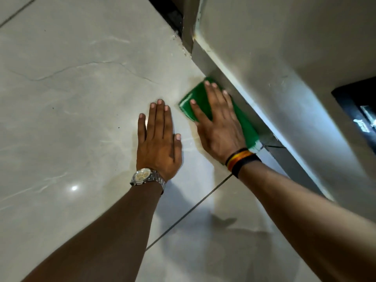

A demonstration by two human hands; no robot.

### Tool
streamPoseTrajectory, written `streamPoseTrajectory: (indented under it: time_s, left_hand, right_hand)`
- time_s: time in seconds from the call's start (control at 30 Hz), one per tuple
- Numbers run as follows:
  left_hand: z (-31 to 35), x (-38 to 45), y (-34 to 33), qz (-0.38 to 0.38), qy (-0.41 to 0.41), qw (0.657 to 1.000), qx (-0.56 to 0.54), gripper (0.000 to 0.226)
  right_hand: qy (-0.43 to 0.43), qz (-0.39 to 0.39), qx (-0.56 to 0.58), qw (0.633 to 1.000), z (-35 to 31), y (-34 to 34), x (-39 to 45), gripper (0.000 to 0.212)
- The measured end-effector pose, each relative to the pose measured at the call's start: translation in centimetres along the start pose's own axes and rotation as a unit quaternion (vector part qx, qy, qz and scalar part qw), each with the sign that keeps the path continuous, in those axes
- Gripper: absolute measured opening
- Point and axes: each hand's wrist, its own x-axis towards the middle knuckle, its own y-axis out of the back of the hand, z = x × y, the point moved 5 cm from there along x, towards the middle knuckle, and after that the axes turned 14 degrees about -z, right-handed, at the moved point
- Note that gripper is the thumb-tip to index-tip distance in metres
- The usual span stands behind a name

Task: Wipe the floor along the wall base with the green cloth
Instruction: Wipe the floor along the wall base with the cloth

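Head view: the right hand (218, 127) is pressing flat on the green cloth (247, 127), fingers (198, 110) spread apart over it rather than clamped around it. The cloth is lying on the floor (81, 98), its far edge touching the wall base (262, 123). The left hand (159, 139) is bracing open-palmed just beside it, fingers together. To wipe well, I judge the palm should be keeping even pressure and sliding the cloth tight along the base, so no strip is missed.
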Motion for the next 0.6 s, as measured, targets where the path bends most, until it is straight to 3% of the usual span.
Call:
streamPoseTrajectory:
  time_s: [0.2, 0.47, 0.6]
  left_hand:
    - [-0.1, 0.0, -0.1, -0.013, 0.0, 1.0, 0.002, 0.071]
    - [-0.2, 0.1, -0.2, -0.017, 0.008, 1.0, 0.013, 0.073]
    - [-0.1, 0.0, -0.2, -0.017, 0.001, 1.0, 0.002, 0.073]
  right_hand:
    - [-0.109, -0.014, 0.057, 0.992, -0.5, -1.0, -1.5, 0.057]
    - [-0.085, 0.013, 0.086, 0.993, -3.7, 1.5, 8.7, 0.058]
    - [-0.063, -0.001, 0.115, 0.991, -1.0, 0.8, 2.6, 0.049]
